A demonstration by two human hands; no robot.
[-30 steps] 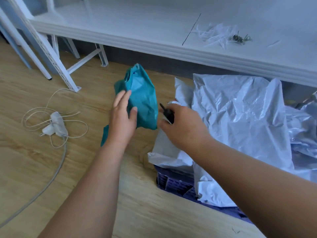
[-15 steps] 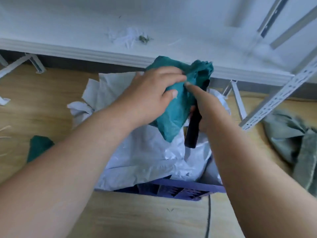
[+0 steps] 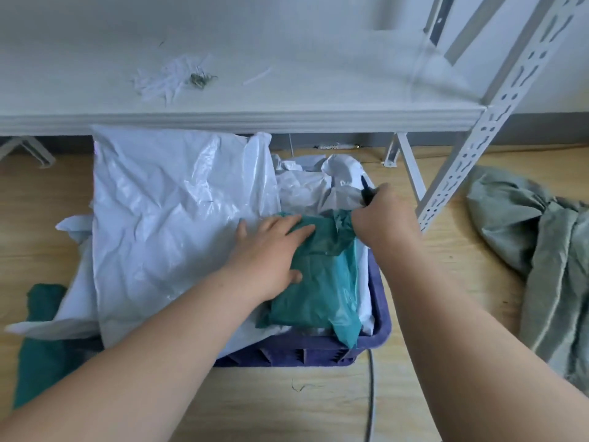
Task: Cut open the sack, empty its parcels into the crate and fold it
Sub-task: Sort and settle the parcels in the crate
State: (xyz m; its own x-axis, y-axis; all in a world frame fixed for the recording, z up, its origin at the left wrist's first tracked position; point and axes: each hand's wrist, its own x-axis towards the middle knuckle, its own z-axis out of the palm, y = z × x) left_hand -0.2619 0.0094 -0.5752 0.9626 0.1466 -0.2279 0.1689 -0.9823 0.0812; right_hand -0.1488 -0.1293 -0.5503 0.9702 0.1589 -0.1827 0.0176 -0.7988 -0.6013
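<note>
A teal plastic parcel point(image 3: 318, 295) lies in the right part of the purple crate point(image 3: 302, 355), on top of white plastic parcels point(image 3: 178, 218). My left hand point(image 3: 274, 250) lies flat on the teal parcel with its fingers spread, pressing on it. My right hand point(image 3: 382, 215) is a fist at the parcel's crumpled far corner, closed on a black cutter point(image 3: 366, 191) whose tip sticks up. The grey-green woven sack point(image 3: 541, 250) lies crumpled on the floor to the right, apart from both hands.
A second teal parcel point(image 3: 41, 346) lies on the wooden floor left of the crate. A white shelf board point(image 3: 287, 74) with paper scraps point(image 3: 172, 79) overhangs the crate's far side. Its perforated post point(image 3: 478, 138) stands right of the crate. A grey cable point(image 3: 371, 393) runs along the floor in front.
The teal parcel, lifted from the floor on the left and held above the crate by both hands, now lies in the crate. My left hand has flattened onto it.
</note>
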